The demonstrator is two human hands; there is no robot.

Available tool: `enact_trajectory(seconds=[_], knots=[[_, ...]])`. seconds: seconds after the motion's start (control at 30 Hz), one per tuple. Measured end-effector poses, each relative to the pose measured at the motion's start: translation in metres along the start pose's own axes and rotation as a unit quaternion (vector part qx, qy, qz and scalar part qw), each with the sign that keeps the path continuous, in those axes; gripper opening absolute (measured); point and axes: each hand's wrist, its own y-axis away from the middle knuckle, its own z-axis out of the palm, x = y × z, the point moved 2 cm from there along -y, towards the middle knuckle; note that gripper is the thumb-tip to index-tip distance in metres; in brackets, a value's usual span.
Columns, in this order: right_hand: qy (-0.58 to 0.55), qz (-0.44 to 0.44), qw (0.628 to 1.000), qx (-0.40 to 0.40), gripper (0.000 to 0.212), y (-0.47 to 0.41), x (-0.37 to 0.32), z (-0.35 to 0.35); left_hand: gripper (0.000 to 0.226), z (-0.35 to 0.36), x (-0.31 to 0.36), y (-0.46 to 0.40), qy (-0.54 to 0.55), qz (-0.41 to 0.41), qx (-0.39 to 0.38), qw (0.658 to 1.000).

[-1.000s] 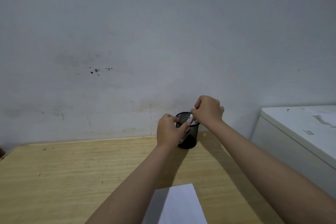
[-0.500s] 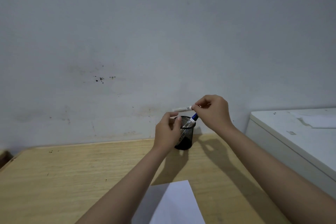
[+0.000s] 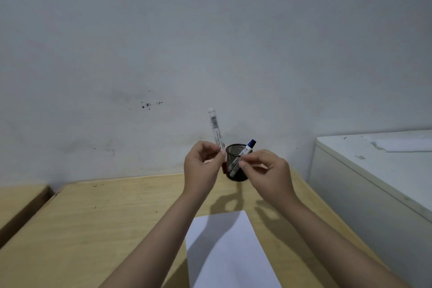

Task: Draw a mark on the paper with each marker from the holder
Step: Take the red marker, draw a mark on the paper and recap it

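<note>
Pinching a white barcoded marker (image 3: 215, 128) upright, the left hand (image 3: 203, 166) grips it — the right hand (image 3: 266, 172) pinches something small, unclear what, before the black mesh cup holder (image 3: 236, 163)

Two bare arms and two bare hands, nothing worn

We see both forearms uncovered from the lower edge of the view up to the wrists; no sleeve reaches into the view. On the left hand (image 3: 203, 166) and the right hand (image 3: 268, 172) we find no glove, and no ring, watch or bracelet shows on the fingers or wrists that face us. The fingernails that we can see look short and without polish, although they are small in this view. The arms are slim and smooth.
</note>
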Motion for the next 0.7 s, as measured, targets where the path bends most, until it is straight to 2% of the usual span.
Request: enact_trajectory(seconds=[0.1,0.33,0.43,0.57,0.7], knots=[[-0.040,0.051,0.997,0.034,0.009,0.000,-0.016,0.002,0.020,-0.012,0.011,0.015,-0.074,0.029,-0.018,0.997],[-0.108,0.142,0.984,0.014,0.025,0.009,-0.045,0.025,0.024,-0.029,0.037,0.043,-0.144,0.088,-0.083,0.982],[-0.157,0.176,0.971,0.029,0.025,0.014,-0.054,0.029,0.024,-0.042,0.043,0.050,-0.157,0.094,-0.080,0.980],[-0.193,0.166,0.966,0.051,0.022,0.019,-0.063,0.027,0.018,-0.059,0.044,0.053,-0.165,0.064,-0.057,0.982],[-0.211,0.171,0.962,-0.035,0.016,0.026,-0.069,0.034,0.011,-0.063,0.049,0.056,-0.138,0.050,-0.055,0.988]])
